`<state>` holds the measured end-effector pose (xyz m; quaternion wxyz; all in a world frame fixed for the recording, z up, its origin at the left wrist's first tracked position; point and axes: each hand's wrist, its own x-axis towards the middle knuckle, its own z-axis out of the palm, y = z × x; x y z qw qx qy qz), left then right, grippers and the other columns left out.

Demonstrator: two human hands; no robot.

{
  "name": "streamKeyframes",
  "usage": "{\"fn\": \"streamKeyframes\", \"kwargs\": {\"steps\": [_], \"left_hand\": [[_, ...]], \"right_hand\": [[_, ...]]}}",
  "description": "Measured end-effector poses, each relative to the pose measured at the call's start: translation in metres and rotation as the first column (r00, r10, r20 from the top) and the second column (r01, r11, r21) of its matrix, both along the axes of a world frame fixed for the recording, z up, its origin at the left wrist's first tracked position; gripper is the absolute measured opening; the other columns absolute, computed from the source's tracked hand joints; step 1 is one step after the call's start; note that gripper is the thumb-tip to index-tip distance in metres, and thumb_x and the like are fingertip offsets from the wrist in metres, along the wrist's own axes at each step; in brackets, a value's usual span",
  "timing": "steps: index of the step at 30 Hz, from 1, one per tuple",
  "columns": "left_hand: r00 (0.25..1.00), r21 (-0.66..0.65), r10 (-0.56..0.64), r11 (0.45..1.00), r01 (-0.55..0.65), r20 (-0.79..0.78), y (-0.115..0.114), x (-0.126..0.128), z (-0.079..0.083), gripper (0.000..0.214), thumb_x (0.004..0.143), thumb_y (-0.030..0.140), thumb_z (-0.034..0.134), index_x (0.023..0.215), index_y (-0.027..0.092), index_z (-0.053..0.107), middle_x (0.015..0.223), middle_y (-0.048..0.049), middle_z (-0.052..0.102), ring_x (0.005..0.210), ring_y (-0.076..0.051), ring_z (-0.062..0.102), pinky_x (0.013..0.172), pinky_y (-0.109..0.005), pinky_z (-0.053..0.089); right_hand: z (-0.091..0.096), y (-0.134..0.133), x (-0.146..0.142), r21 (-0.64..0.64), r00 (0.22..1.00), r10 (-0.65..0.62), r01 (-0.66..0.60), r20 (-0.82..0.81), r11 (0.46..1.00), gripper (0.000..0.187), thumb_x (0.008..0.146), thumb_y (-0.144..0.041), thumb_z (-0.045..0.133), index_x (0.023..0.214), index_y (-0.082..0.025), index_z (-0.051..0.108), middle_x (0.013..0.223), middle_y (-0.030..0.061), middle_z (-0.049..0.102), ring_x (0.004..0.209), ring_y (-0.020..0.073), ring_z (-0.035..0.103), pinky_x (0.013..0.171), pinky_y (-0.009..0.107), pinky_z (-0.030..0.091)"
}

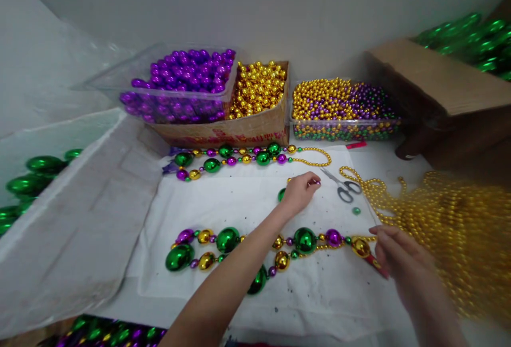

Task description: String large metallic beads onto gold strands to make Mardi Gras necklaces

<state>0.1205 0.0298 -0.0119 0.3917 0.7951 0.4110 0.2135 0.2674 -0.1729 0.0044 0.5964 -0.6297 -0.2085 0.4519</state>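
My left hand (297,192) is closed in a pinch over the white cloth, with a small purple bead (318,182) at its fingertips. Partly behind that hand sits a large green bead (281,195). Lower right, my right hand (399,251) has thumb and fingers pressed together; what they hold is too small to make out. Beside it a strung bead necklace (227,240) of green, gold and purple beads lies on the cloth, partly covered by my left forearm. A red tag (376,266) lies by its gold end bead (361,247). Grey-handled scissors (343,184) and a loose green bead (356,211) lie between the hands.
Another bead necklace (231,160) lies farther back. Behind it stand a clear bin of purple beads (187,73), a carton of gold beads (259,89) and a tub of small mixed beads (343,107). Gold bead strands (459,235) heap at right, below a cardboard box (439,75).
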Motion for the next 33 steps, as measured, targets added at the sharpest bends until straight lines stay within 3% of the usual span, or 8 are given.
{"fn": "streamKeyframes", "kwargs": {"steps": [2, 4, 6, 8, 14, 24, 29, 33], "left_hand": [[0.943, -0.361, 0.13, 0.932, -0.011, 0.307, -0.003, -0.012, 0.009, 0.023, 0.087, 0.026, 0.052, 0.106, 0.017, 0.062, 0.09, -0.0065, 0.067, 0.079, -0.015, 0.06, 0.077, -0.032, 0.048], [0.793, -0.653, 0.326, 0.748, 0.117, 0.515, -0.007, -0.025, 0.017, 0.024, 0.085, 0.025, 0.056, 0.106, 0.015, 0.064, 0.088, -0.0066, 0.066, 0.074, -0.012, 0.06, 0.075, -0.029, 0.049], [0.695, -0.751, 0.441, 0.622, 0.22, 0.568, -0.01, -0.034, 0.021, 0.021, 0.083, 0.022, 0.06, 0.101, 0.014, 0.066, 0.085, -0.0064, 0.066, 0.073, -0.011, 0.061, 0.074, -0.028, 0.049], [0.649, -0.781, 0.499, 0.571, 0.252, 0.574, -0.012, -0.039, 0.021, 0.017, 0.081, 0.018, 0.061, 0.096, 0.013, 0.067, 0.084, -0.0067, 0.066, 0.072, -0.011, 0.061, 0.074, -0.027, 0.05], [0.635, -0.791, 0.53, 0.568, 0.226, 0.562, -0.014, -0.039, 0.018, 0.014, 0.079, 0.013, 0.063, 0.094, 0.012, 0.064, 0.089, -0.0074, 0.067, 0.073, -0.011, 0.063, 0.073, -0.026, 0.05], [0.629, -0.769, 0.524, 0.608, 0.196, 0.574, -0.017, -0.04, 0.02, 0.02, 0.074, 0.014, 0.069, 0.093, 0.013, 0.064, 0.088, -0.0054, 0.067, 0.073, -0.01, 0.062, 0.073, -0.025, 0.049], [0.613, -0.763, 0.533, 0.619, 0.188, 0.583, -0.019, -0.039, 0.021, 0.022, 0.072, 0.016, 0.073, 0.092, 0.013, 0.063, 0.088, -0.0056, 0.067, 0.071, -0.01, 0.062, 0.074, -0.026, 0.048], [0.614, -0.763, 0.532, 0.617, 0.19, 0.583, -0.02, -0.039, 0.022, 0.024, 0.069, 0.016, 0.074, 0.09, 0.013, 0.063, 0.087, -0.0048, 0.067, 0.071, -0.01, 0.061, 0.073, -0.026, 0.048]], "right_hand": [[-0.001, -0.004, -0.002, -0.058, 0.997, 0.065, -0.062, 0.048, 0.996, 0.031, 0.075, -0.048, 0.069, 0.089, -0.019, 0.069, 0.047, -0.0029, 0.047, 0.042, 0.0075, 0.033, 0.038, 0.018, 0.021], [0.0, -0.008, -0.005, -0.094, 0.985, 0.139, -0.129, 0.107, 0.987, 0.036, 0.075, -0.051, 0.068, 0.092, -0.019, 0.07, 0.046, -0.0027, 0.046, 0.041, 0.0081, 0.032, 0.038, 0.019, 0.021], [0.002, -0.01, -0.011, -0.114, 0.964, 0.198, -0.18, 0.177, 0.977, 0.04, 0.075, -0.054, 0.066, 0.096, -0.02, 0.071, 0.045, -0.0023, 0.047, 0.041, 0.0092, 0.035, 0.038, 0.02, 0.022], [0.005, -0.011, -0.016, -0.123, 0.947, 0.224, -0.2, 0.229, 0.972, 0.041, 0.076, -0.054, 0.064, 0.099, -0.02, 0.072, 0.044, -0.0024, 0.046, 0.041, 0.0103, 0.038, 0.039, 0.021, 0.025], [0.007, -0.01, -0.025, -0.084, 0.938, 0.231, -0.217, 0.258, 0.973, 0.036, 0.077, -0.051, 0.064, 0.094, -0.02, 0.073, 0.044, -0.0029, 0.046, 0.044, 0.0124, 0.045, 0.044, 0.023, 0.035], [0.016, -0.009, -0.03, -0.082, 0.959, 0.157, -0.141, 0.238, 0.987, 0.033, 0.074, -0.049, 0.067, 0.09, -0.02, 0.074, 0.048, -0.0023, 0.048, 0.045, 0.0121, 0.043, 0.042, 0.022, 0.033], [0.008, -0.01, -0.023, -0.125, 0.936, 0.256, -0.231, 0.24, 0.965, 0.04, 0.076, -0.052, 0.065, 0.093, -0.017, 0.073, 0.052, -0.0007, 0.053, 0.046, 0.0127, 0.046, 0.043, 0.023, 0.035], [0.004, -0.008, -0.023, -0.106, 0.931, 0.244, -0.223, 0.271, 0.969, 0.041, 0.078, -0.052, 0.062, 0.097, -0.017, 0.07, 0.051, -0.0012, 0.052, 0.047, 0.0131, 0.046, 0.044, 0.023, 0.035]]}}
